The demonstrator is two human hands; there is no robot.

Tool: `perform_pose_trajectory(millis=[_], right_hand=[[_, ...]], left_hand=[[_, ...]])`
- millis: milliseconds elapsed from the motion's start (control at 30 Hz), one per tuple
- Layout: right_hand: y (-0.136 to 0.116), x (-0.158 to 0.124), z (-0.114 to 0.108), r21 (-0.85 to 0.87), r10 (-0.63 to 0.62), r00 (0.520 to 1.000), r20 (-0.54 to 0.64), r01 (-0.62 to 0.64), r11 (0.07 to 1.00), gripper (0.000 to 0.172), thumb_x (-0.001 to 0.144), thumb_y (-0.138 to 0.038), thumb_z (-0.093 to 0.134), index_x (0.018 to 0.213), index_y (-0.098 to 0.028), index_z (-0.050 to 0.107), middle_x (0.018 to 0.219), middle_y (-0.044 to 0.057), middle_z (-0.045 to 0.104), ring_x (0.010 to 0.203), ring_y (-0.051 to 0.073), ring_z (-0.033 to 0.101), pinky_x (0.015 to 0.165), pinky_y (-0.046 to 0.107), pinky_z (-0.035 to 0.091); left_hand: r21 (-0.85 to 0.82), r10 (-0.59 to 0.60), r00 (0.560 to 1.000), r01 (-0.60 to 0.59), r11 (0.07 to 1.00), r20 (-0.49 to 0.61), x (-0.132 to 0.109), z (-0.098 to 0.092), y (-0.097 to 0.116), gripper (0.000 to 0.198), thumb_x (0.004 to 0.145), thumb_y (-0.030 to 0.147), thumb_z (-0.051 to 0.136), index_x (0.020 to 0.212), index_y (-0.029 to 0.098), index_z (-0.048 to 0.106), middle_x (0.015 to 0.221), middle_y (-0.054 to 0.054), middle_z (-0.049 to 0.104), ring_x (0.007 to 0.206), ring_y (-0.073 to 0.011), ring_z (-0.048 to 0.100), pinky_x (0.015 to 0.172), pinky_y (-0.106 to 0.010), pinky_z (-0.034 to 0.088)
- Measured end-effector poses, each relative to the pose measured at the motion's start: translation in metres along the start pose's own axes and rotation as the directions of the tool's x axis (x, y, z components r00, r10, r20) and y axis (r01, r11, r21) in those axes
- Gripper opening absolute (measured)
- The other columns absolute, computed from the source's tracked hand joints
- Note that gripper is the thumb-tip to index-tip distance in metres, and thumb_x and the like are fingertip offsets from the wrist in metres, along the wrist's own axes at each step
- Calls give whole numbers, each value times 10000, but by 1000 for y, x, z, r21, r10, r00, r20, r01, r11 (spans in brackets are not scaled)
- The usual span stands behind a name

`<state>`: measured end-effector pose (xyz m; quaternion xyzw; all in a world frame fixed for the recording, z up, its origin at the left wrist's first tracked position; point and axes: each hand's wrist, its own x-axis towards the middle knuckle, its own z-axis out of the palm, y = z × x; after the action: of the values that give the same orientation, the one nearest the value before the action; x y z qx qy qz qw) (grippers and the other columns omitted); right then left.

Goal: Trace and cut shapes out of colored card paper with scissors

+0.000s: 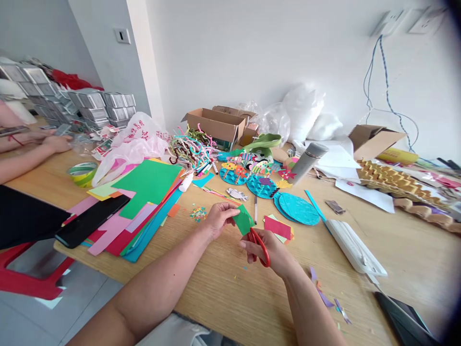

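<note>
My left hand pinches a small piece of green paper by its left corner, above the middle of the table. In my right hand is a pair of red-handled scissors, with my fingers through the loops. The scissors' blades meet the lower right edge of the green paper; how far they are apart is hidden. Just right of the paper lie red and light paper rectangles. A pen rests behind, and a small pile of coloured paper bits lies left of my left hand.
Stacked coloured paper with a black phone covers the left. Behind stand blue decorated discs, pipe cleaners and a grey flask. A white power strip lies right. Another person's hands are at far left.
</note>
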<state>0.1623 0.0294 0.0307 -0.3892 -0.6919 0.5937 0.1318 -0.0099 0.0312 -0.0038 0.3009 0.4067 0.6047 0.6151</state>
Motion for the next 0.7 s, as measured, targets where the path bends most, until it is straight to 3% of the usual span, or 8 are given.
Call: perform_pose_trajectory(millis=[400,700], right_hand=[[-4,3,5,23,54,997,-47,-52,998,260,640,-387,690,650,-186,525,469,-29,566,435,109,474,425,219,290],[-4,4,7,41,50,997,-53,-48,998,291,623,-399,709,754,-163,600,470,-40,539,457,122,502,432,222,308]], left_hand=[[37,-33,998,31,999,56,-3,4,-2,285,562,334,779,683,123,631,650,-19,637,558,-105,558,551,-236,404],[59,-42,996,38,998,81,-1,1,-4,270,580,328,767,682,124,623,647,-17,626,576,-109,565,572,-239,400]])
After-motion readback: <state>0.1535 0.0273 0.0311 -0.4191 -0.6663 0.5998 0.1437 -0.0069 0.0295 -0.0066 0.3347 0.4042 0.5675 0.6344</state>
